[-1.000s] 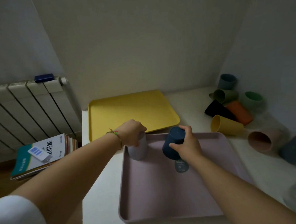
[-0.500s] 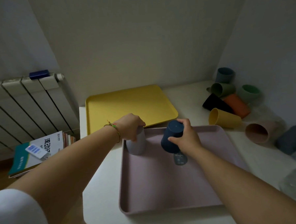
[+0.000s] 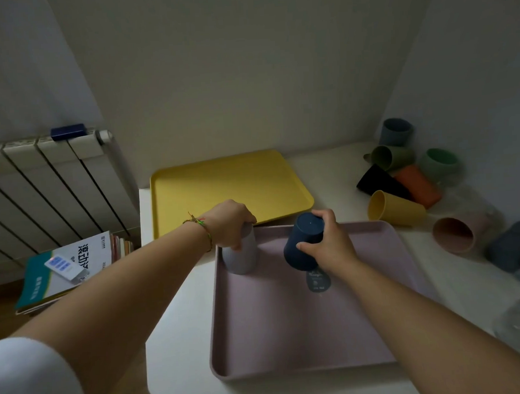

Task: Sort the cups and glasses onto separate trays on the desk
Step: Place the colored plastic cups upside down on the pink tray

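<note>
Grips one upturned grey cup with curled left hand, in pink tray's far-left corner, one yellow tray behind. Clasps one tilted navy cup in right hand over same tray. Further right, eight loose cups on desk.

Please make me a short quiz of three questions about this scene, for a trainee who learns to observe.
1. True or false: the left hand grips a grey cup standing upside down in the pink tray.
2. Which cup does the right hand hold? A the orange cup, B the dark blue cup, C the black cup.
3. Fill in: the pink cup lies on its ____ on the desk.
Key: 1 true; 2 B; 3 side.
</note>
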